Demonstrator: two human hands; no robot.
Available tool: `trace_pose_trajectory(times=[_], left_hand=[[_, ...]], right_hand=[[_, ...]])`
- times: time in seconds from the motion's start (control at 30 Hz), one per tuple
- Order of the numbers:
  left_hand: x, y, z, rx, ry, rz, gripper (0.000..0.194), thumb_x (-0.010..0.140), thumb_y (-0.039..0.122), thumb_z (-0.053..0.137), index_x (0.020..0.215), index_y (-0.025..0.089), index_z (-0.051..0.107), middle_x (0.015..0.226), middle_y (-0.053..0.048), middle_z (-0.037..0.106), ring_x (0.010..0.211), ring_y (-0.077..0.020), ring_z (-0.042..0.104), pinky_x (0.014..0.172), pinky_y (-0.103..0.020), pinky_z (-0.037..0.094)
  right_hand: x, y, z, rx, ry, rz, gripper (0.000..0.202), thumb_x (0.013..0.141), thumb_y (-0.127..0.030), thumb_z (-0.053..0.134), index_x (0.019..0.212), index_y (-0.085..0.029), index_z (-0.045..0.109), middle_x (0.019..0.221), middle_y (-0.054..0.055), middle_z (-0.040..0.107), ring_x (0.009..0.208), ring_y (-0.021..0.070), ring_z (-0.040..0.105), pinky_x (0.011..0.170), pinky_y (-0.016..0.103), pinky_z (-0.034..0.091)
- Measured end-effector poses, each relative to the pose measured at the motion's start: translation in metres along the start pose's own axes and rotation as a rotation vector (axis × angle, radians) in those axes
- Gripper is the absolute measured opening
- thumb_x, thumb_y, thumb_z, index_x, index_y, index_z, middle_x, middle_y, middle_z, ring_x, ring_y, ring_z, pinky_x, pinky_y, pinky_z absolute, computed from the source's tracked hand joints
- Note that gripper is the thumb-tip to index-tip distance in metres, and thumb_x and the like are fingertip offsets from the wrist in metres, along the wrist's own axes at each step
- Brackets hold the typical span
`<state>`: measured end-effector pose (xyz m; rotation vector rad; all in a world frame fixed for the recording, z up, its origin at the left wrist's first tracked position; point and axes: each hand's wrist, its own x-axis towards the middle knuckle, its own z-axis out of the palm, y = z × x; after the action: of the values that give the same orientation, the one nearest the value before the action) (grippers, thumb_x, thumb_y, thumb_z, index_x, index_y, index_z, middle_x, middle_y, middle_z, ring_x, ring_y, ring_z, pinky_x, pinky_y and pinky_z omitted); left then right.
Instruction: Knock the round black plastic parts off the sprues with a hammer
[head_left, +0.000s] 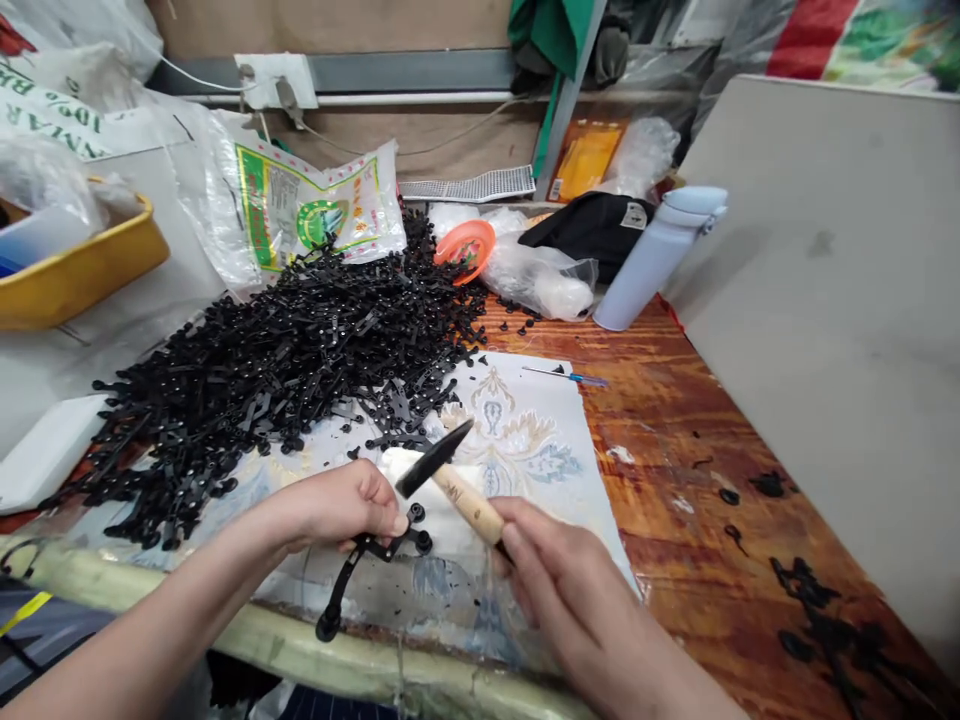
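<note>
My left hand (367, 505) pinches a black branched plastic part (346, 582) with round ends, low over the patterned cloth near the table's front edge. Fingers of my right hand (551, 560) are wrapped round the wooden handle of a small hammer (471, 503). Its dark, narrow head (435, 458) points up and to the right, just above the round ends of the part and close to my left fingertips. Under both hands lies the light patterned cloth (517, 430), with a white pad (457, 500) on it. A large heap of black parts (300, 350) rises behind my left hand.
A blue-and-white pen (566, 376) lies on the cloth's back edge. Behind stand a pale blue bottle (660, 258), an orange dish (466, 250) and plastic bags (544, 280). Black scraps (817, 610) lie at the right. A yellow basket (82, 265) and white block (49, 450) are at the left.
</note>
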<state>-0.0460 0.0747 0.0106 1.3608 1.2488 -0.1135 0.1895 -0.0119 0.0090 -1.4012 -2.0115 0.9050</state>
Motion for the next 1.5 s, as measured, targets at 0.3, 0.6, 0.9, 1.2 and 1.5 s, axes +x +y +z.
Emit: trace_pose_trajectory(times=[0.3,0.6,0.9,1.2,1.5], left_hand=[[0.002,-0.006,-0.001,-0.012,-0.026,0.054,0.022,0.064,0.034,0.064,0.053,0.016,0.059,0.045,0.005,0.046,0.039,-0.0077,0.03,0.037,-0.021,0.023],[0.001,0.009,-0.006,0.025,-0.081,0.014,0.024,0.061,0.035,0.067,0.048,0.017,0.058,0.041,0.006,0.043,0.038,-0.0075,0.029,0.036,-0.021,0.021],[0.005,0.016,-0.01,0.042,-0.119,-0.029,0.024,0.058,0.034,0.071,0.046,0.017,0.059,0.043,0.004,0.048,0.039,-0.0081,0.032,0.037,-0.022,0.024],[0.008,0.012,-0.013,0.021,-0.128,-0.051,0.026,0.056,0.037,0.072,0.048,0.015,0.061,0.046,0.002,0.051,0.04,-0.0074,0.033,0.038,-0.021,0.022],[0.013,0.0,-0.014,-0.074,-0.144,-0.021,0.025,0.056,0.035,0.074,0.052,0.013,0.064,0.048,0.001,0.054,0.039,-0.0063,0.034,0.036,-0.019,0.023]], right_hand=[[-0.01,0.008,0.007,-0.203,0.188,-0.236,0.052,0.092,-0.015,0.044,0.143,-0.027,0.038,0.11,0.009,0.07,0.09,0.0203,0.07,0.073,0.031,0.057],[-0.01,0.002,0.004,-0.17,0.212,-0.225,0.052,0.092,-0.017,0.044,0.142,-0.03,0.04,0.118,0.007,0.068,0.089,0.0197,0.07,0.071,0.03,0.058],[-0.01,0.0,0.008,-0.208,0.114,-0.157,0.048,0.094,-0.02,0.041,0.141,-0.029,0.041,0.114,0.008,0.069,0.086,0.0208,0.07,0.069,0.031,0.058],[-0.008,0.0,0.015,-0.221,0.073,-0.084,0.045,0.095,-0.022,0.037,0.139,-0.027,0.044,0.113,0.009,0.07,0.087,0.0218,0.071,0.071,0.034,0.058],[-0.002,0.011,0.015,-0.287,0.124,0.028,0.043,0.096,-0.028,0.035,0.136,-0.026,0.05,0.1,0.008,0.073,0.07,0.0206,0.07,0.06,0.032,0.055]])
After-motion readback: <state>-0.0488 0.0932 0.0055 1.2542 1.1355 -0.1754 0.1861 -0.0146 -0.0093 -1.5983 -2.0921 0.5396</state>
